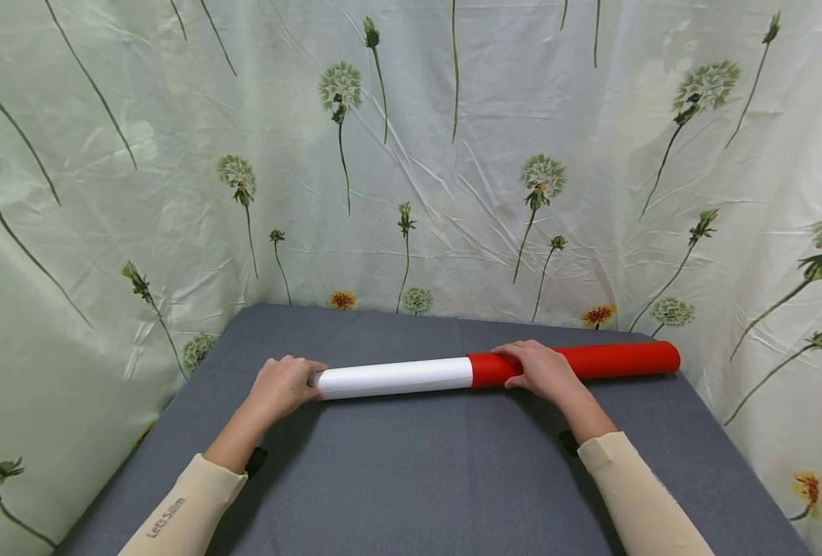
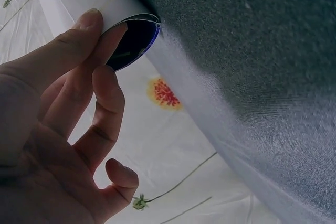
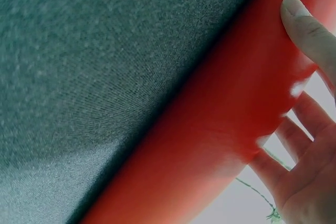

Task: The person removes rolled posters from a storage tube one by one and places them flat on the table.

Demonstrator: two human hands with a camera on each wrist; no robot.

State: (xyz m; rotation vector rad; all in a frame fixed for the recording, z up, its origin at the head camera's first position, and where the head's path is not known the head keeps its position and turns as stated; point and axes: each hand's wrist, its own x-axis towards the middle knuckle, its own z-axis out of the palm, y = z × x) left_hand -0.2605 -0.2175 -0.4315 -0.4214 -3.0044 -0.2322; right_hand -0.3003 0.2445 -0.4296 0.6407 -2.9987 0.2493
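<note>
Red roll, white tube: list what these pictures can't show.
Head: whether the white tube continues inside the red roll; its surface hides that.
Left wrist: the white tube's depths; too dark, partly behind the left hand.
Right wrist: the red roll's ends; cut off by frame edges.

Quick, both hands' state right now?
Left hand: holding, pinching the open end of the smooth white paper-like tube.
Right hand: holding, gripping the smooth red cylindrical roll.

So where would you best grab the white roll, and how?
I'd pinch the white roll at its hollow left end, coming from the person's left, thumb on the outside, as the left hand does: that rim is open, while the other end runs into the red roll.
</note>
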